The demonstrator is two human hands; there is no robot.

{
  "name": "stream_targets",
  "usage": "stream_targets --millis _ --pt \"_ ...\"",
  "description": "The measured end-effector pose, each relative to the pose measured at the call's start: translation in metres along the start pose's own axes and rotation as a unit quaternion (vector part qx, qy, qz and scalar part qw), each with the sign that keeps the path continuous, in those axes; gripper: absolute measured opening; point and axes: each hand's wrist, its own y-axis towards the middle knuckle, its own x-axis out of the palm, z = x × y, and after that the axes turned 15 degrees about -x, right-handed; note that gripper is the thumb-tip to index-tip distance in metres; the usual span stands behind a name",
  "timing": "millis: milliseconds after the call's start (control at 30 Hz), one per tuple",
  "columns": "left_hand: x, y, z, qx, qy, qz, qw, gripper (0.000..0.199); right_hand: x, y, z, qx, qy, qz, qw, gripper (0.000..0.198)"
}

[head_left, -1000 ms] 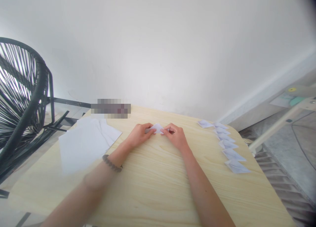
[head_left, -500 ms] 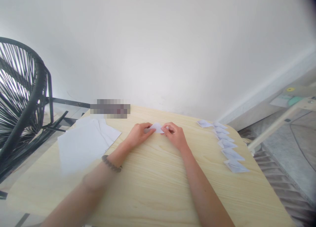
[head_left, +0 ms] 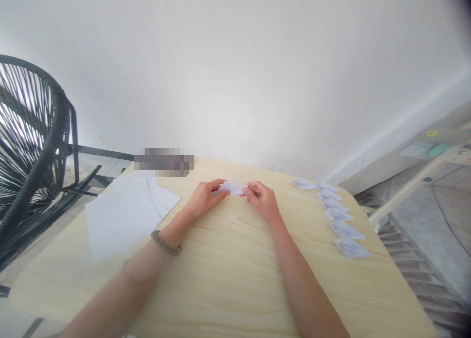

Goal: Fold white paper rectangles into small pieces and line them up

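A small folded white paper (head_left: 232, 187) is held between my two hands over the middle of the wooden table (head_left: 228, 269). My left hand (head_left: 206, 198) pinches its left end between thumb and fingers; a dark beaded bracelet circles that wrist. With thumb and fingertips closed, my right hand (head_left: 261, 198) grips the paper's right corner. The fingers partly cover both ends, and the finer folds are too small to make out. Several folded paper pieces (head_left: 348, 246) lie in a row along the table's right side.
Loose white sheets (head_left: 125, 215) overlap at the table's left. Behind them a pixelated patch hides something near the back edge. A black corded chair (head_left: 55, 117) stands to the left, a white wall (head_left: 235, 73) rises behind, and a pale metal frame (head_left: 408, 186) is at right.
My left hand has shifted slightly left and my right fingertips slightly right along the paper. More of the paper's middle shows between them. The row of folded pieces has stayed put.
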Motion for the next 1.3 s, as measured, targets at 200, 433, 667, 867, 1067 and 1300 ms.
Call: stream_targets --millis 200,433,667,867,1067,1300 --pt "0.0009 0.0027 -0.0020 0.105 0.020 0.067 0.992 0.023 0.0017 -0.0012 -0.0014 -0.026 -0.028 -0.012 0.999 0.018" --pt "0.0010 0.0053 -0.0033 0.130 0.054 0.120 0.983 0.013 0.0027 -0.0022 -0.0029 -0.021 -0.034 -0.015 0.999 0.014" --pt "0.0002 0.0043 -0.0023 0.118 0.079 0.105 0.984 0.012 0.0013 -0.0017 -0.0052 -0.034 -0.049 -0.032 0.998 0.016" --pt "0.0011 0.0034 -0.0002 0.110 0.067 0.091 0.988 0.013 0.0017 -0.0019 -0.0059 -0.045 -0.059 -0.029 0.997 0.022" --pt "0.0017 0.0022 0.0007 0.088 0.071 0.093 0.989 0.015 0.0024 -0.0020 -0.0058 -0.040 -0.057 0.004 0.998 0.024" --pt "0.0035 0.0003 -0.0004 0.046 0.058 0.117 0.990 0.021 0.0054 -0.0001 -0.0071 -0.108 -0.132 0.044 0.984 0.021"
